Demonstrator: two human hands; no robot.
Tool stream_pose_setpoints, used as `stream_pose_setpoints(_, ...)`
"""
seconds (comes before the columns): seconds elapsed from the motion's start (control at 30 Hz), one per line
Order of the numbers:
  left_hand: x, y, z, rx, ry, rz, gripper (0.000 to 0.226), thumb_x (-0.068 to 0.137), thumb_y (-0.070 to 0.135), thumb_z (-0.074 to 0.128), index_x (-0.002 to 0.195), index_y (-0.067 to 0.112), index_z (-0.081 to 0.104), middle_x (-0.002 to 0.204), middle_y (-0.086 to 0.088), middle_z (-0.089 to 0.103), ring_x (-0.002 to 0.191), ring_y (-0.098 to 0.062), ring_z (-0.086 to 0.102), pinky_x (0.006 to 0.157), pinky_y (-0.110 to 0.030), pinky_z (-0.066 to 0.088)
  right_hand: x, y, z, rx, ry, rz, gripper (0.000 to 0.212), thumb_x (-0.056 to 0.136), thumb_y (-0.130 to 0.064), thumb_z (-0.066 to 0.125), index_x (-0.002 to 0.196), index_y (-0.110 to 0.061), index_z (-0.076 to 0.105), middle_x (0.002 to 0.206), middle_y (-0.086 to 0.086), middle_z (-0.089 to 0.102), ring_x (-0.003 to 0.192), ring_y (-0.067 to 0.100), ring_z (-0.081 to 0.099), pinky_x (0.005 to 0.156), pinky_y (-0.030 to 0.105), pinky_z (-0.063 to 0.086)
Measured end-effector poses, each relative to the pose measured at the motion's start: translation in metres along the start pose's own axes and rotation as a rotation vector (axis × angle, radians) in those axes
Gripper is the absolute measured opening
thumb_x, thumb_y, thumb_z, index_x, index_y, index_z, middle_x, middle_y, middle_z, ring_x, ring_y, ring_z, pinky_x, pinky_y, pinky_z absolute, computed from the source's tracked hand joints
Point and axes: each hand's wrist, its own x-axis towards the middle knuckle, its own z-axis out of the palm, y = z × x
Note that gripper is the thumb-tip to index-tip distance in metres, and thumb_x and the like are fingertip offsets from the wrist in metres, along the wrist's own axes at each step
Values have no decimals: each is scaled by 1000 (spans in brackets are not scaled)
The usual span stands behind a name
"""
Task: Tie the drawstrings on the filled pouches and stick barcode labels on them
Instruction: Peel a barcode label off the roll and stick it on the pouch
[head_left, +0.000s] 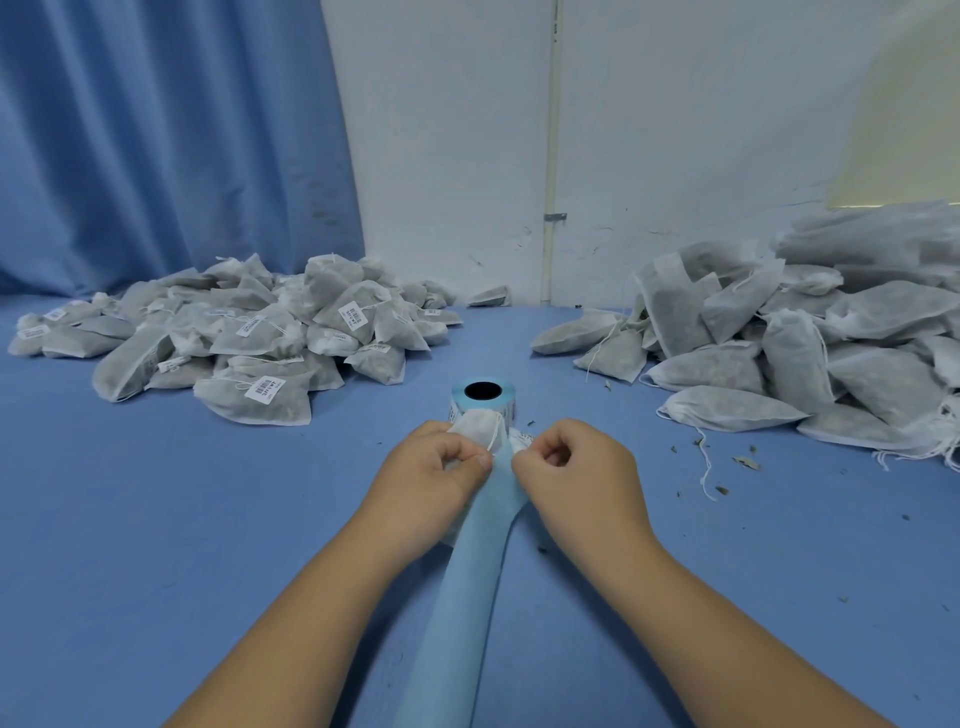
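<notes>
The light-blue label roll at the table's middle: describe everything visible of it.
The light-blue paper label roll stands on end on the blue cloth-covered table, its dark hollow core facing up. White printed labels show on its left side. A bare pale-blue backing strip runs from it toward the viewer. A white fabric pouch held in front hides its lower face.

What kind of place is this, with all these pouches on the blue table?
Probably a small packing workshop: labelled pouches heaped left, unlabelled pouches heaped right, a label roll between, and the left hand and right hand pinching a pouch at its drawstring.
</notes>
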Motion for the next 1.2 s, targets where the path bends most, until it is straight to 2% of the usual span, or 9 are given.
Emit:
stream_pose_setpoints(0.1, 0, 0, -2, -10, 14, -40, 22, 92, 18, 63, 70, 17, 68, 99, 9, 59, 89, -7, 60, 82, -27, 49, 2, -1, -5, 142, -15, 90, 13, 73, -20, 61, 62, -18, 55, 50, -14, 52, 46, 3, 42, 50, 21, 32)
stream_pose_setpoints(0.23, 3, -5, -9, 9, 81, -80, 25, 91, 19, 59, 68, 13, 66, 97, 5, 58, 80, -10, 59, 72, -28, 48, 5, -1, -11, 224, 26, 131, 20, 75, -17, 61, 58, -19, 50, 48, -15, 48, 47, 5, 41, 49, 21, 31)
stream_pose_setpoints(0.47, 8, -13, -29, 130, 338, 16, 22, 92, 17, 59, 73, 19, 70, 92, 9, 53, 74, 16, 51, 60, -2, 33, 10, 0, -20, 290, 82, 142, 20, 78, -16, 59, 60, -18, 50, 49, -15, 48, 64, 17, 54, 53, 27, 33)
stream_pose_setpoints(0.67, 1, -2, -40, -34, 494, 136, 33, 92, 5, 56, 78, 30, 70, 100, 11, 54, 78, 14, 52, 64, -1, 36, 5, 5, -45, 316, 47, 132, 14, 79, -15, 58, 65, -17, 59, 58, -5, 56, 44, 3, 41, 45, 22, 34)
stream_pose_setpoints(0.73, -5, 9, -36, -26, 485, 208, 34, 91, 0, 55, 81, 28, 71, 101, 11, 54, 80, 9, 52, 65, -3, 36, 4, 9, -60, 338, 39, 127, 19, 79, -15, 59, 61, -21, 59, 55, -7, 56, 41, 1, 41, 40, 18, 34)
stream_pose_setpoints(0.9, -15, 53, -11, -21, 392, 418, 33, 89, -7, 56, 86, 21, 73, 101, 9, 54, 83, 7, 51, 67, -5, 36, 4, 23, -100, 341, 65, 101, 21, 80, -11, 60, 61, -18, 58, 56, -7, 56, 40, 0, 45, 54, 25, 33)
stream_pose_setpoints(1.0, -16, 87, 13, -58, 285, 471, 40, 88, -8, 56, 83, 28, 71, 101, 11, 53, 85, 13, 50, 70, -2, 35, 6, 34, -122, 348, 91, 101, 19, 81, -10, 60, 62, -16, 59, 59, -2, 56, 42, 1, 48, 56, 26, 35)
stream_pose_setpoints(1.1, -13, 116, 43, -60, 168, 503, 43, 86, -9, 55, 82, 31, 70, 103, 12, 53, 87, 14, 51, 73, -2, 36, 10, 45, -144, 341, 128, 106, 18, 79, -11, 61, 62, -17, 60, 56, -7, 57, 42, 0, 49, 54, 24, 36)
stream_pose_setpoints(1.2, -11, 132, 78, -98, 91, 492, 44, 86, -5, 53, 82, 35, 70, 105, 12, 56, 89, 11, 52, 73, -2, 36, 14, 61, -166, 359, 185, 141, 14, 79, -10, 60, 65, -13, 60, 58, -4, 57, 48, 3, 51, 61, 31, 38)
